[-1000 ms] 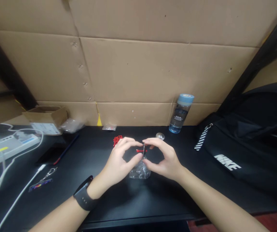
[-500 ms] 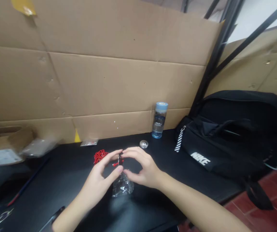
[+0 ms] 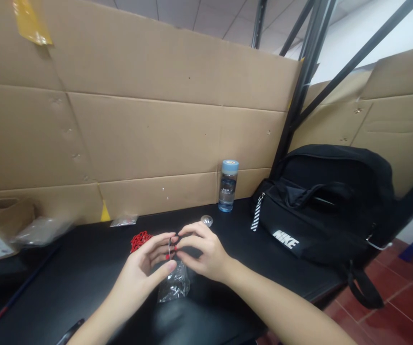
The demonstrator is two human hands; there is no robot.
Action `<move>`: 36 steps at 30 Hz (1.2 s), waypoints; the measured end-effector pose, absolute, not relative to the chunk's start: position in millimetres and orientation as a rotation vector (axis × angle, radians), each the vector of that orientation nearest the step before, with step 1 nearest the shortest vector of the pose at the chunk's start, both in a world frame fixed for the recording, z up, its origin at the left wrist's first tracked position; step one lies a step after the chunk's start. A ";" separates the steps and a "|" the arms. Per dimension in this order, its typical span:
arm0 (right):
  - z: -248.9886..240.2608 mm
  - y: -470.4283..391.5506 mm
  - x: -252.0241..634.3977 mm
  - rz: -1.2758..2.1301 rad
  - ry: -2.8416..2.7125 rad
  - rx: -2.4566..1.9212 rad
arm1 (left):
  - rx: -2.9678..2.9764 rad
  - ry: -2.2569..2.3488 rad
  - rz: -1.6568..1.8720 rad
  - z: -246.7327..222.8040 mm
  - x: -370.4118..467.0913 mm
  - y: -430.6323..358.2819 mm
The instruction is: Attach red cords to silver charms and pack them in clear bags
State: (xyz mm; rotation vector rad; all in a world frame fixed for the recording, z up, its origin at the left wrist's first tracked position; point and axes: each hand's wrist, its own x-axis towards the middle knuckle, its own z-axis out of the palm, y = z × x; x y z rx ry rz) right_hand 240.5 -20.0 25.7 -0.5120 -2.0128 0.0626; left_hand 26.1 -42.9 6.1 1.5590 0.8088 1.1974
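Note:
Between both hands is a small thin ring point(image 3: 169, 248) with a dark upper part and red bits on it; its exact kind is too small to tell. My left hand point(image 3: 143, 268) grips it from the left with curled fingers and thumb. From the right, my right hand point(image 3: 204, 251) pinches its edge, fingertips close to the left ones. Just below the fingers lies a clear crinkled plastic bag point(image 3: 174, 286) on the black table. A heap of red cord-like mesh point(image 3: 140, 240) sits behind my left hand. A small shiny round dish-like piece point(image 3: 206, 221) lies behind my right hand.
A water bottle point(image 3: 228, 187) with a blue cap stands at the back. On the right rests a black bag point(image 3: 321, 225). To the left are a cardboard box point(image 3: 3, 225), a plastic packet point(image 3: 42, 231) and a small flat packet point(image 3: 124, 221). Cardboard point(image 3: 148, 139) walls the back.
The view has shifted, so things sit a little further left and lower. The ring is turned more toward me, and my right fingers have closed in nearer to its edge.

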 end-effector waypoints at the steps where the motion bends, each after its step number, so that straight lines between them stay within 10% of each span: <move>1: 25.8 -19.9 240.7 0.067 -2.007 -0.505 | 1.568 0.811 1.190 6.2 25.8 -43.3; 36: 34.4 -13.6 249.7 0.222 -2.003 -0.591 | 1.843 0.921 1.047 9.1 23.3 -41.8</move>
